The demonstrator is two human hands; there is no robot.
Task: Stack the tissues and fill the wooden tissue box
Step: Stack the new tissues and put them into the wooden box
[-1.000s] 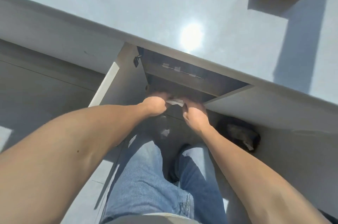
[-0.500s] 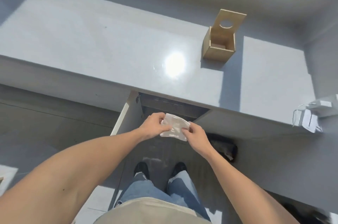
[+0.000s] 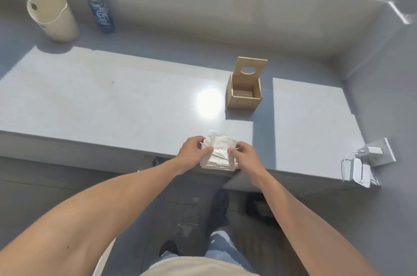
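Both hands on the tissues [image 3: 218, 151] at the counter's [image 3: 112, 104] near edge: left hand [image 3: 194, 149] pinching the left side, right hand [image 3: 244, 155] clamping the right. Best squared up flat before lifting. The box [image 3: 243, 93] waits at one o'clock, lid up, apparently empty. Cup [image 3: 53, 16] and bottle [image 3: 99, 7] stand at ten o'clock.

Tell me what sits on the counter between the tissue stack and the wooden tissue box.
Nothing: the head view shows bare grey counter with a sun glare between the tissue stack and wooden tissue box.
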